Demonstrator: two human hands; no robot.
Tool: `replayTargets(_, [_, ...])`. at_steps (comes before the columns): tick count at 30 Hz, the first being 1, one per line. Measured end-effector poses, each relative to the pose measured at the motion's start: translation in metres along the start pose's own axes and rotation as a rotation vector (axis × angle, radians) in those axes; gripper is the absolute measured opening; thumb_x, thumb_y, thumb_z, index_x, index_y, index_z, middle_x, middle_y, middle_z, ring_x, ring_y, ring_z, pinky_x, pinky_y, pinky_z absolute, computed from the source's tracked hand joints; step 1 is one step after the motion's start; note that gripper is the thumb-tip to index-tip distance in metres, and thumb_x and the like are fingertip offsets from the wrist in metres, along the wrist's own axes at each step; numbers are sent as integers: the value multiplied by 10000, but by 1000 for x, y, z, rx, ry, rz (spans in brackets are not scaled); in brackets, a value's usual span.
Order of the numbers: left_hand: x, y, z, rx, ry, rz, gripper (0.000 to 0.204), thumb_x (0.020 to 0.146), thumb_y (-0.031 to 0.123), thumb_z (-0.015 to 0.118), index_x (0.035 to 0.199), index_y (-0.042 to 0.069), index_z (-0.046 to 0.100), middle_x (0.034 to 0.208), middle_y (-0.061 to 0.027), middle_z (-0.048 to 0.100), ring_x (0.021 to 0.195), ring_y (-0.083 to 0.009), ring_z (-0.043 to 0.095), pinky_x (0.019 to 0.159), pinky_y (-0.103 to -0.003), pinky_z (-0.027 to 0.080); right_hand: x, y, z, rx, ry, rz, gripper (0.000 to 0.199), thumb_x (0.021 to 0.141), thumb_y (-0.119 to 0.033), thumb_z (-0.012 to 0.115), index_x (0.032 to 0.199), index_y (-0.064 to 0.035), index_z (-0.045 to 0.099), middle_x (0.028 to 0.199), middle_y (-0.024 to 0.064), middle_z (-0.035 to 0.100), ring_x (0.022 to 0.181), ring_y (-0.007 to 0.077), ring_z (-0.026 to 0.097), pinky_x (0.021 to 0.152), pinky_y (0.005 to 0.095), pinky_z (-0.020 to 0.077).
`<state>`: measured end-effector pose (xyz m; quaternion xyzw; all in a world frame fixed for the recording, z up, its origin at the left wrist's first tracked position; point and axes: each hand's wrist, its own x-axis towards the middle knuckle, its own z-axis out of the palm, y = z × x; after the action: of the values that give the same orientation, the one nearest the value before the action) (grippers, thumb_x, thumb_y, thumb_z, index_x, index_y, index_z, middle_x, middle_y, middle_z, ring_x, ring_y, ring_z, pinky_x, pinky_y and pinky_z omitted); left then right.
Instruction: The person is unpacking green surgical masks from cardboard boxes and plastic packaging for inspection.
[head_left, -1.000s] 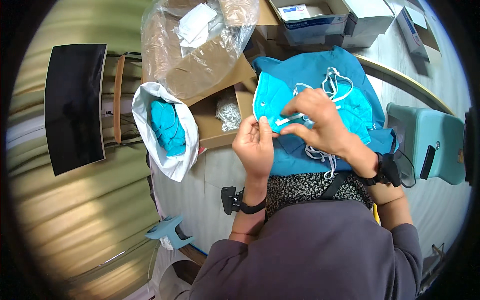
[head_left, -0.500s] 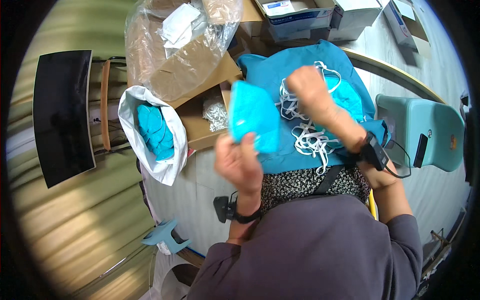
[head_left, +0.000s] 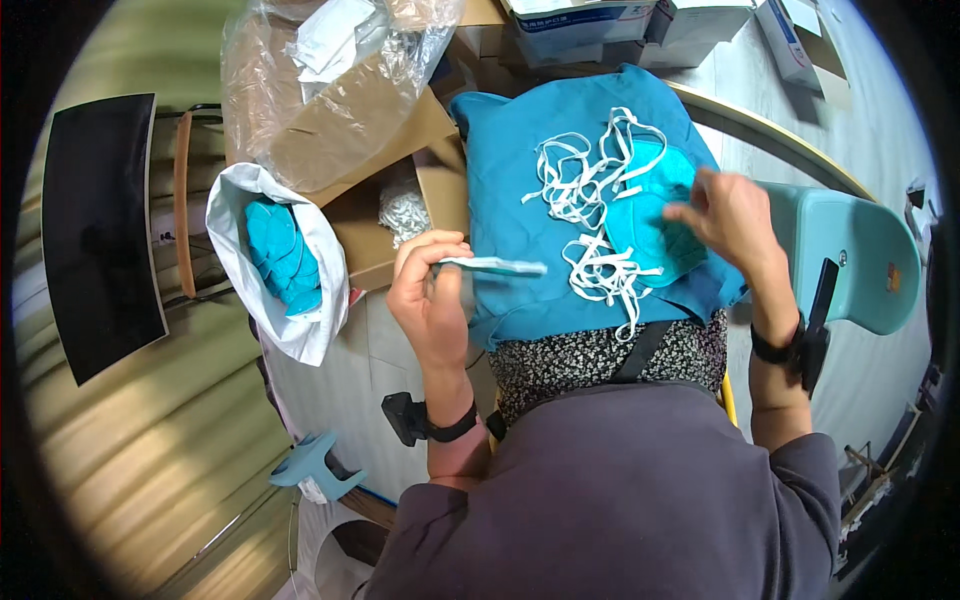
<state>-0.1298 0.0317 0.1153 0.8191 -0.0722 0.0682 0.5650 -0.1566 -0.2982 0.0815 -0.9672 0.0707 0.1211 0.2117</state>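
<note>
Left hand (head_left: pixel 430 300) now pinches the mask (head_left: pixel 492 266) edge-on — previously raised flat; right hand (head_left: pixel 728 212) has moved right, fingers loosely spread over the straps (head_left: pixel 585 190).

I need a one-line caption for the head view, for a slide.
Left hand holds a flat teal mask; right hand reaches the pile of teal masks with white straps on blue cloth.

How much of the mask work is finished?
Done: a white bag at the left already holds a stack of teal masks. In hand: the left hand holds one flat teal mask edge-on, and the right hand reaches toward the pile of masks on the blue cloth. Left: that pile, tangled with white straps.
</note>
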Motion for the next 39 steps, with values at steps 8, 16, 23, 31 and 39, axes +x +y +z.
replayTargets(8, [1, 14, 42, -34, -229, -70, 126, 782, -5, 706, 907, 2, 690, 863, -77, 670, 676, -111, 594, 621, -228, 448, -25, -15, -7, 620, 167, 11, 194, 822, -118, 724, 860, 28, 601, 620, 45, 512, 577, 107, 503, 527, 303, 393])
replayTargets(16, [-15, 17, 103, 96, -316, 405, 323, 723, 55, 827, 1003, 29, 666, 895, -67, 658, 650, -92, 551, 568, -237, 449, 17, -38, -36, 1179, -191, 38, 221, 916, -193, 591, 828, -2, 659, 576, -51, 487, 499, 31, 419, 453, 210, 342])
replayTargets(23, [-13, 18, 92, -380, -249, -267, 116, 898, -3, 662, 993, -48, 615, 894, -47, 659, 764, -35, 598, 618, -200, 453, 4, -55, -12, 1196, -56, -327, 413, 893, -277, 707, 1179, 13, 639, 914, 19, 635, 864, 112, 590, 821, 267, 484])
replayTargets(31, [-10, 15, 88, -409, -234, -243, 101, 894, -9, 666, 978, -55, 635, 709, -15, 655, 620, -14, 570, 543, -179, 414, -8, -72, 6, 1131, 29, -174, 215, 779, -85, 801, 924, 17, 679, 835, 49, 686, 791, 127, 635, 768, 299, 523])
replayTargets(39, [-16, 21, 93, -350, -177, -165, 155, 871, 45, 728, 964, -38, 635, 682, 1, 609, 617, -23, 544, 547, -194, 421, 0, -73, 11, 758, 373, -607, 141, 738, 17, 723, 848, -27, 647, 790, 100, 656, 761, 258, 648, 685, 338, 489])
